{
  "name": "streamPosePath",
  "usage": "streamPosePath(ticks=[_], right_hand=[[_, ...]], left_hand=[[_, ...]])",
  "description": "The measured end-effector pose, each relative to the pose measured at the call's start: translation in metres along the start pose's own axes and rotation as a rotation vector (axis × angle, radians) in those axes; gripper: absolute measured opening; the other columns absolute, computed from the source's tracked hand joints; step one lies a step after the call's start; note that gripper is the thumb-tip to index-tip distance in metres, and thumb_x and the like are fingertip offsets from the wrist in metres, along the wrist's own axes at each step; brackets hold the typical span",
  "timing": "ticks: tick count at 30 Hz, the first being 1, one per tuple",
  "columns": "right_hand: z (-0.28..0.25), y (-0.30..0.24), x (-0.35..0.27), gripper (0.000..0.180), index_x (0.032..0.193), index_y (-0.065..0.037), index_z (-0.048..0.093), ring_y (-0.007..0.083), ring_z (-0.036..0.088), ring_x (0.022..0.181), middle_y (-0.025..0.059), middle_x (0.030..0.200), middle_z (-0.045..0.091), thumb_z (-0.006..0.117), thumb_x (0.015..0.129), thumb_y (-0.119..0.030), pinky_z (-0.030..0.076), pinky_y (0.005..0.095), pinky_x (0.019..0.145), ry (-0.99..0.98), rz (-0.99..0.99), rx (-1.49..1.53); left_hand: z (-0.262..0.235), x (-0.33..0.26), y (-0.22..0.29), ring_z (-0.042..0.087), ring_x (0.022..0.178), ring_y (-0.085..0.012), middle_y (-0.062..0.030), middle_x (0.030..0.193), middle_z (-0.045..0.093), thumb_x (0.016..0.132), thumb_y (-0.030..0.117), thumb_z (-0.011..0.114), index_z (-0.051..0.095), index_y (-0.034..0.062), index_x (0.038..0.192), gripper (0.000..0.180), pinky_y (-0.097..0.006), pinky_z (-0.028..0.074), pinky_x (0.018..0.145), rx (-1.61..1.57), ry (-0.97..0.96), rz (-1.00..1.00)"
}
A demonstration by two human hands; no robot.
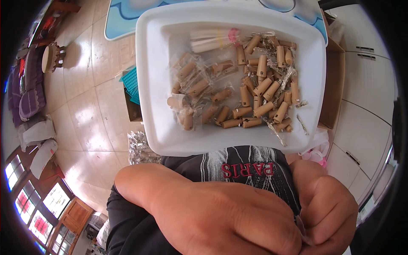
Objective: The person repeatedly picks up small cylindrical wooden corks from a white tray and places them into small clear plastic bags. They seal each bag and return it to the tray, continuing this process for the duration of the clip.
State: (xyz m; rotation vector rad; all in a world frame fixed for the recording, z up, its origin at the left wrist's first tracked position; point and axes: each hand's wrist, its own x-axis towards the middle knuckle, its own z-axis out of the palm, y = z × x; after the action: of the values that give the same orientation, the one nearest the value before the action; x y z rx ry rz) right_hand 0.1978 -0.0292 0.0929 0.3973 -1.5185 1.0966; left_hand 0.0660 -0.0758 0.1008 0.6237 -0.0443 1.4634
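Close in front of me, my left hand is closed, its back toward the view and its fingers curled toward my right hand. My right hand is closed too, thumb and fingers pressed together, touching the left fingertips. Between them shows a sliver of thin translucent film; the rest of what they grip is hidden. Beyond them stands a white plastic tub. On its right side lie many loose tan cork-shaped stoppers with bundles of fine gold-silver wire. Similar stoppers in clear plastic bags lie on the left.
White strips with a pink end lie at the tub's far side. Behind it is a blue-patterned tabletop. Cardboard boxes flank the tub, one holding turquoise trays. Silvery wire bundles sit lower left; white cabinets stand right.
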Motion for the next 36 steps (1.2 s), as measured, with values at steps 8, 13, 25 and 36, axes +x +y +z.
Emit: streamPosePath(ticks=[8, 13, 25, 36], right_hand=[[-0.001, -0.015, -0.016, 0.012, 0.066, -0.004, 0.055, 0.0088, 0.051, 0.059, 0.004, 0.068, 0.056, 0.055, 0.069, 0.007, 0.038, 0.0222, 0.051, -0.009, 0.055, -0.072], [-0.014, 0.016, -0.037, 0.016, 0.086, 0.002, 0.061, 0.0126, 0.054, 0.063, 0.0084, 0.074, 0.058, 0.066, 0.072, 0.007, 0.041, 0.0227, 0.054, 0.466, 0.782, -0.844], [-0.024, 0.044, -0.07, 0.008, 0.083, 0.0, 0.063, 0.008, 0.051, 0.064, 0.0034, 0.077, 0.056, 0.067, 0.078, -0.005, 0.039, 0.0193, 0.054, 0.39, 0.964, -0.896], [-0.031, 0.049, -0.081, 0.02, 0.097, 0.001, 0.057, 0.0053, 0.051, 0.071, 0.0012, 0.086, 0.057, 0.063, 0.084, -0.012, 0.042, 0.0188, 0.066, 0.9, 1.064, -0.596]], left_hand=[[-0.033, 0.013, 0.022, 0.06, 0.057, -0.026, -0.0204, 0.072, 0.061, 0.075, 0.008, 0.068, 0.061, -0.0084, 0.081, 0.019, -0.031, 0.046, 0.045, 0.259, -0.099, -0.175], [-0.082, 0.021, 0.026, 0.058, 0.092, -0.0166, -0.0081, 0.099, 0.06, 0.068, 0.007, 0.076, 0.055, -0.0016, 0.102, 0.041, -0.028, 0.047, 0.081, 0.559, 0.328, -0.617], [-0.121, 0.013, 0.003, 0.056, 0.09, -0.0113, -0.0043, 0.096, 0.06, 0.074, 0.002, 0.069, 0.055, 0.001, 0.109, 0.038, -0.023, 0.045, 0.081, 0.529, 0.462, -0.656], [-0.122, 0.006, -0.003, 0.053, 0.088, -0.0096, -0.0035, 0.097, 0.055, 0.074, 0.002, 0.07, 0.049, 0.0017, 0.12, 0.05, -0.021, 0.045, 0.08, 0.908, 0.401, -0.563]])
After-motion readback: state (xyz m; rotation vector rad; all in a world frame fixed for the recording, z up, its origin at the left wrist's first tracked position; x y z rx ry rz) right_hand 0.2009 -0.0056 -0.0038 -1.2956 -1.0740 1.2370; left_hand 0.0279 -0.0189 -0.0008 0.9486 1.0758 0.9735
